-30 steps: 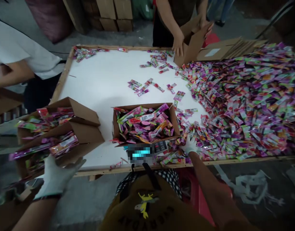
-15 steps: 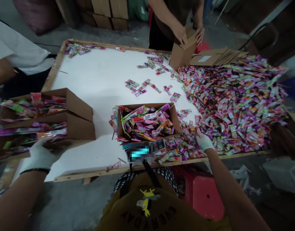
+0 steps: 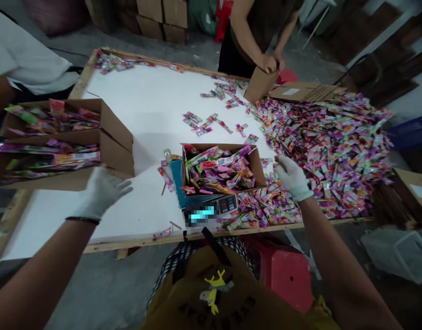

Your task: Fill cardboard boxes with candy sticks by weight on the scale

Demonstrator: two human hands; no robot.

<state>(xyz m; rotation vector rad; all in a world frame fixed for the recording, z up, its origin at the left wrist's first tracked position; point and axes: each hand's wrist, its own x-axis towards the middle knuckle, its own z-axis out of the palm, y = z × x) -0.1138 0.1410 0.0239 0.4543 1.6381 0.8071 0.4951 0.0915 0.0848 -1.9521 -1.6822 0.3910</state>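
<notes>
My left hand (image 3: 106,192), in a white glove, is open with fingers stretched out, beside the near side of two cardboard boxes (image 3: 118,149) filled with wrapped sticks. My right hand (image 3: 292,178), also gloved, has its fingers apart at the edge of the large candy-like packet heap (image 3: 329,151); I see nothing held in it. Between my hands an open cardboard box (image 3: 259,172) full of colourful packets (image 3: 221,169) sits on a scale with a blue platform (image 3: 176,178). The scale's display (image 3: 202,214) is blurred out.
A person across the white table (image 3: 138,110) presses on a brown carton (image 3: 260,85) near flattened cardboard (image 3: 300,91). Another person's white sleeve (image 3: 28,55) shows at left. Loose packets (image 3: 207,123) lie mid-table. A red stool (image 3: 289,275) stands below.
My left hand has come away from the left boxes, which sit farther from me. The middle box has shifted right, baring the blue platform. My right hand has lifted off the packets toward the box.
</notes>
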